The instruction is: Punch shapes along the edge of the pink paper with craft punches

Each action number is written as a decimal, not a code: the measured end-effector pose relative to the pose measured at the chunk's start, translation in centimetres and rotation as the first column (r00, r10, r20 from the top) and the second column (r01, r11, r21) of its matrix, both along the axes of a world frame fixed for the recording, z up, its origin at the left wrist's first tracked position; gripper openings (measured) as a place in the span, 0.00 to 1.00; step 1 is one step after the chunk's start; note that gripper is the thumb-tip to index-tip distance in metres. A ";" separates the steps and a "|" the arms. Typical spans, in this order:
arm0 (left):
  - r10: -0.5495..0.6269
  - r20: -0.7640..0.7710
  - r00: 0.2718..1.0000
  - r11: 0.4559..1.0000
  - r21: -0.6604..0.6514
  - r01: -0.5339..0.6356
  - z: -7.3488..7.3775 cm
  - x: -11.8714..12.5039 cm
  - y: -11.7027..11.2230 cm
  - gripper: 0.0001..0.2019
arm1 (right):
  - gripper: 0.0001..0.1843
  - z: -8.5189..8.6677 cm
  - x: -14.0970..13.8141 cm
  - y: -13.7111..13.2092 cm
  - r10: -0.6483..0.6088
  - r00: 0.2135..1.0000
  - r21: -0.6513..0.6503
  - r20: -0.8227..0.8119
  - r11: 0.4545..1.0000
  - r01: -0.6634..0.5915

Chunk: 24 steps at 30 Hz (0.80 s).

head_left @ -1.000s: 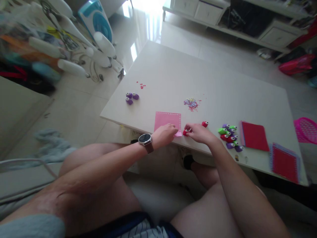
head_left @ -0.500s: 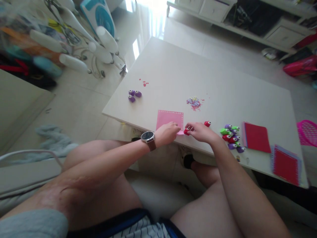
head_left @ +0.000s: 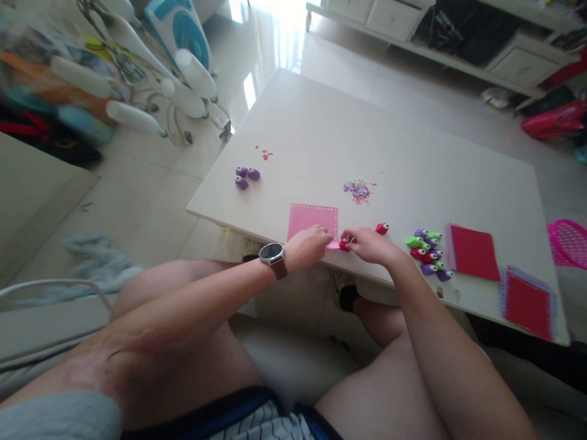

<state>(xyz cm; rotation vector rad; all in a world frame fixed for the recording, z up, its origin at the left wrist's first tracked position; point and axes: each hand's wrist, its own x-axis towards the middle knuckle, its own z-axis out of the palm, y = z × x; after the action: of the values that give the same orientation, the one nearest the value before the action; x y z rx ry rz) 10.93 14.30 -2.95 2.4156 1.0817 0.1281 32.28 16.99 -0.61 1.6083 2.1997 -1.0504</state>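
Observation:
A pink paper sheet [head_left: 312, 218] lies at the table's near edge, with small punched holes along its top and right borders. My left hand [head_left: 312, 245], a watch on its wrist, rests over the sheet's lower part and grips it near the right edge. In my right hand [head_left: 367, 242] is a small red craft punch [head_left: 343, 244], set against the sheet's lower right edge. The fingers partly cover the punch. Another red craft punch [head_left: 382, 228] lies just beyond my right hand.
Three purple punches [head_left: 241, 177] and red paper bits [head_left: 265, 154] lie left. A pile of paper bits [head_left: 358, 190] sits mid-table. Rightward are several coloured punches [head_left: 427, 253], a red-topped paper stack [head_left: 474, 252] and punched red sheets [head_left: 528, 304] on the white table [head_left: 403, 153].
Both hands stay almost in place, the red punch still at the sheet's right edge. The whole view has shifted very slightly.

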 end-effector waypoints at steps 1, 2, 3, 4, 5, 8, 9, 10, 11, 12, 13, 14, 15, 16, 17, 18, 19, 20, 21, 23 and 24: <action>-0.002 0.002 1.000 1.000 -0.001 0.002 0.0 0.0 0.0 0.10 | 0.09 0.0 0.0 0.0 0.000 1.000 -0.002 0.003 1.000 0.000; -0.002 0.004 1.000 1.000 -0.001 0.002 0.0 0.0 0.0 0.10 | 0.09 0.1 0.0 0.0 0.001 1.000 -0.005 0.006 1.000 -0.001; -0.001 0.007 1.000 1.000 -0.001 0.001 0.0 0.0 0.0 0.10 | 0.09 0.1 0.0 0.0 0.002 1.000 -0.008 0.009 1.000 -0.002; 0.000 0.009 1.000 1.000 -0.001 0.000 0.0 0.0 0.0 0.10 | 0.09 0.1 0.1 0.1 0.004 1.000 -0.011 0.010 1.000 -0.004; 0.001 0.010 1.000 1.000 -0.001 -0.001 0.0 0.0 -0.1 0.10 | 0.10 0.0 0.1 0.1 0.009 1.000 -0.015 0.011 1.000 -0.009; 0.004 0.005 1.000 1.000 -0.005 -0.004 0.1 0.0 -0.1 0.10 | 0.11 -0.1 0.2 0.1 0.027 1.000 -0.022 0.009 0.999 -0.027; 0.004 0.004 1.000 1.000 -0.006 -0.004 0.1 0.0 -0.1 0.10 | 0.12 -0.1 0.2 0.2 0.033 0.999 -0.022 0.008 0.999 -0.033; 0.004 0.003 1.000 1.000 -0.006 -0.004 0.1 0.0 -0.1 0.10 | 0.12 -0.2 0.2 0.2 0.039 0.999 -0.023 0.005 0.999 -0.039; 0.004 0.004 1.000 1.000 -0.006 -0.004 0.1 0.0 -0.1 0.10 | 0.13 -0.2 0.2 0.2 0.043 0.999 -0.022 0.002 0.999 -0.043; 0.003 0.006 1.000 1.000 -0.007 -0.003 0.2 0.0 -0.1 0.10 | 0.13 -0.3 0.2 0.2 0.046 0.999 -0.021 -0.001 0.999 -0.046; 0.004 0.007 1.000 1.000 -0.007 -0.004 0.2 0.0 -0.1 0.10 | 0.13 -0.3 0.2 0.2 0.047 0.999 -0.019 -0.002 0.999 -0.047; 0.006 0.007 1.000 1.000 -0.007 -0.005 0.2 0.0 -0.1 0.10 | 0.13 -0.3 0.2 0.2 0.048 0.999 -0.017 -0.004 0.999 -0.048; 0.008 0.007 1.000 1.000 -0.006 -0.008 0.2 0.0 -0.1 0.09 | 0.13 -0.3 0.2 0.2 0.049 0.999 -0.015 -0.006 0.999 -0.049; 0.009 0.007 1.000 1.000 -0.004 -0.009 0.2 0.0 -0.1 0.09 | 0.13 -0.3 0.2 0.2 0.049 0.999 -0.013 -0.010 0.999 -0.049; 0.010 0.007 1.000 1.000 -0.002 -0.010 0.2 0.0 -0.1 0.09 | 0.13 -0.3 0.2 0.2 0.048 0.999 -0.013 -0.016 0.999 -0.048; 0.010 0.006 1.000 1.000 -0.002 -0.010 0.2 0.0 -0.1 0.09 | 0.14 -0.3 0.2 0.2 0.045 0.999 -0.015 -0.021 0.999 -0.046; 0.009 0.004 1.000 1.000 -0.003 -0.009 0.3 0.0 -0.1 0.09 | 0.14 -0.3 0.2 0.1 0.042 0.999 -0.017 -0.027 0.999 -0.043; 0.009 0.002 1.000 1.000 -0.005 -0.009 0.3 0.0 -0.1 0.09 | 0.13 -0.3 0.2 0.1 0.040 0.999 -0.017 -0.030 0.999 -0.040; 0.008 -0.001 1.000 1.000 -0.008 -0.008 0.4 0.0 -0.1 0.09 | 0.13 -0.3 0.2 0.1 0.037 0.999 -0.017 -0.033 0.999 -0.038; 0.008 -0.006 1.000 1.000 -0.011 -0.008 0.5 0.0 -0.1 0.09 | 0.13 -0.2 0.2 0.1 0.040 0.998 -0.016 -0.039 0.999 -0.041; 0.006 -0.008 1.000 1.000 -0.012 -0.006 0.5 0.0 -0.1 0.09 | 0.13 -0.2 0.1 0.1 0.043 0.998 -0.015 -0.041 0.999 -0.044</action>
<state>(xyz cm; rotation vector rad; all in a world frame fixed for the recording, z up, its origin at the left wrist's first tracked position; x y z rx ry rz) 10.94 14.25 -2.47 2.4040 1.0902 0.1143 32.40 17.10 -0.77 1.5388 2.2363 -1.0947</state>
